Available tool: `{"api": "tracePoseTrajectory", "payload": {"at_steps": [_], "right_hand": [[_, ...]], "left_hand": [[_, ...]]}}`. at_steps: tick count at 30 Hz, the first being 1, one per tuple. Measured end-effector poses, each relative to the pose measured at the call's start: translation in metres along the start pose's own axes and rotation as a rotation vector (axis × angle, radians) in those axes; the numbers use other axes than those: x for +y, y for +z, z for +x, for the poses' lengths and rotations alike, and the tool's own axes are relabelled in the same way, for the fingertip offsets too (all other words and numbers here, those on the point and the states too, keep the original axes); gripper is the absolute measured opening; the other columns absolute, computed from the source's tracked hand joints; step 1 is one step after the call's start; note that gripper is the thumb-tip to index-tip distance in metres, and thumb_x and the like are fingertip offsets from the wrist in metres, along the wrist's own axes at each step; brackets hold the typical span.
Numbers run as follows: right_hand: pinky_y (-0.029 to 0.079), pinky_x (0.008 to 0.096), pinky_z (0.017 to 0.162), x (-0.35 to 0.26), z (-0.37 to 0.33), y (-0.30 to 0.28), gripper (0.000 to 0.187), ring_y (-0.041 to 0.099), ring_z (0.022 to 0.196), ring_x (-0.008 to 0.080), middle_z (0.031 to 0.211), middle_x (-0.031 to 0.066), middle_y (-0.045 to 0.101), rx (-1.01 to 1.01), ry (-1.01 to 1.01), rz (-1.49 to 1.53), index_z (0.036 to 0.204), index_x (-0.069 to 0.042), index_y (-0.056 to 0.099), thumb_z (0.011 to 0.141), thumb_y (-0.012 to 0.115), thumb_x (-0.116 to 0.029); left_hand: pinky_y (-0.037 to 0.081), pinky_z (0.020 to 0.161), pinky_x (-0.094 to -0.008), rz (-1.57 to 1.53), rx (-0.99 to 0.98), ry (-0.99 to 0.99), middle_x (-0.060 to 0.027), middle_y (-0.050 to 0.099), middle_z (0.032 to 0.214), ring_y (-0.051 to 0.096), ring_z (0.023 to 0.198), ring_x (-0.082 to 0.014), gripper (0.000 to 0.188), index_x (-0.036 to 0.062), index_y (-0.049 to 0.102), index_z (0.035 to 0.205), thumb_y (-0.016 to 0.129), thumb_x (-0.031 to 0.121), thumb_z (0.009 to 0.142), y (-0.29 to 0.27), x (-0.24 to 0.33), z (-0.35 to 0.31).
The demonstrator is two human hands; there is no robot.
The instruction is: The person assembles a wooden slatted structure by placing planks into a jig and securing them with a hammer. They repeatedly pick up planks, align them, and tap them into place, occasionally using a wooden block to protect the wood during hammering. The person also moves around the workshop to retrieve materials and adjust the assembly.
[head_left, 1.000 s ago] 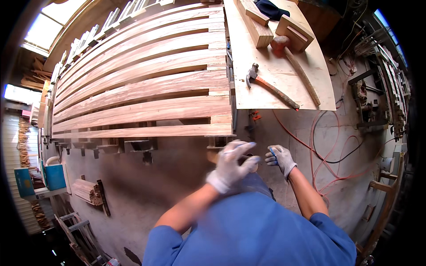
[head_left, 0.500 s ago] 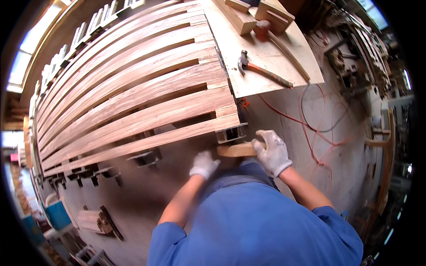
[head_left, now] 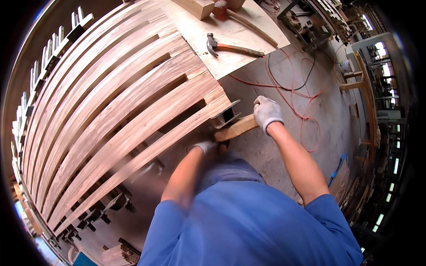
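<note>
I see a squared block (head_left: pixel 236 128) of yellowish-brown wood, in one piece, lying aslant just off the slats' (head_left: pixel 195 117) corner, its right end against the gloved right hand (head_left: pixel 268 111).

The block (head_left: pixel 238 127) is showing matt wood; the gloves (head_left: pixel 268 111) are looking like matt cloth. The slats (head_left: pixel 177 103) are displaying smooth, grained wood, and the surface (head_left: pixel 222 65) is looking like smooth, pale board. The hammer (head_left: pixel 235 48) is pairing metal with a worn handle. The shirt (head_left: pixel 266 221) is showing cloth, the floor (head_left: pixel 273 164) matt concrete.
</note>
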State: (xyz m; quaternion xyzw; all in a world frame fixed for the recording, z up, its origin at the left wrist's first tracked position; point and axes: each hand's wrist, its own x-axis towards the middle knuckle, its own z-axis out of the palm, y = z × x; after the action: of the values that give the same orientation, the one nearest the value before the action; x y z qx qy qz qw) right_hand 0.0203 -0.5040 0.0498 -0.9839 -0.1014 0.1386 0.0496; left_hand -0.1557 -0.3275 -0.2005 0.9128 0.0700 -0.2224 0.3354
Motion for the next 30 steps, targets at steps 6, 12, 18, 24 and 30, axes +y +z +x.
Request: {"api": "tracePoseTrajectory", "payload": {"at_steps": [6, 12, 18, 24, 30], "right_hand": [[0.056, 0.0505, 0.101, -0.018, 0.0, -0.019, 0.039, 0.074, 0.112, 0.039, 0.113, 0.0197, 0.079, -0.127, 0.117, -0.043, 0.107, -0.01, 0.08, 0.102, 0.059, -0.042], [0.056, 0.0519, 0.096, -0.006, 0.001, -0.007, 0.035, 0.074, 0.105, 0.0418, 0.104, 0.0213, 0.078, -0.032, 0.021, -0.032, 0.098, -0.008, 0.078, 0.102, 0.061, -0.039], [0.055, 0.0513, 0.099, 0.0, 0.012, -0.005, 0.032, 0.073, 0.108, 0.0413, 0.107, 0.0215, 0.078, -0.051, 0.011, -0.016, 0.098, -0.007, 0.078, 0.1, 0.063, -0.035], [0.056, 0.0484, 0.104, 0.014, 0.03, -0.008, 0.034, 0.073, 0.115, 0.0393, 0.118, 0.0203, 0.078, -0.15, 0.023, -0.023, 0.107, -0.009, 0.082, 0.1, 0.063, -0.037], [0.056, 0.0477, 0.104, 0.019, 0.049, 0.005, 0.033, 0.073, 0.113, 0.0406, 0.114, 0.0217, 0.078, -0.155, -0.041, 0.019, 0.103, -0.008, 0.083, 0.096, 0.065, -0.035]], "left_hand": [[0.059, 0.099, -0.0507, 0.002, -0.102, 0.086, -0.0237, 0.077, 0.121, 0.073, 0.117, -0.0425, 0.053, 0.0076, 0.076, 0.125, 0.079, 0.032, 0.078, -0.031, 0.007, -0.003], [0.06, 0.093, -0.0472, -0.041, -0.151, 0.068, -0.0197, 0.078, 0.112, 0.074, 0.106, -0.0371, 0.046, 0.0057, 0.078, 0.119, 0.079, 0.028, 0.078, -0.037, 0.005, 0.003], [0.06, 0.085, -0.0458, -0.126, -0.314, -0.052, -0.015, 0.079, 0.103, 0.074, 0.095, -0.0319, 0.037, 0.005, 0.08, 0.114, 0.077, 0.024, 0.082, -0.004, -0.018, 0.018], [0.06, 0.077, -0.0444, -0.216, -0.482, -0.169, -0.0103, 0.08, 0.095, 0.075, 0.084, -0.0267, 0.029, 0.0043, 0.081, 0.108, 0.075, 0.021, 0.085, 0.051, -0.057, 0.029], [0.06, 0.073, -0.0442, -0.278, -0.526, -0.32, -0.0077, 0.082, 0.092, 0.076, 0.079, -0.0254, 0.027, 0.0023, 0.082, 0.105, 0.074, 0.019, 0.086, 0.059, -0.081, 0.027]]}}
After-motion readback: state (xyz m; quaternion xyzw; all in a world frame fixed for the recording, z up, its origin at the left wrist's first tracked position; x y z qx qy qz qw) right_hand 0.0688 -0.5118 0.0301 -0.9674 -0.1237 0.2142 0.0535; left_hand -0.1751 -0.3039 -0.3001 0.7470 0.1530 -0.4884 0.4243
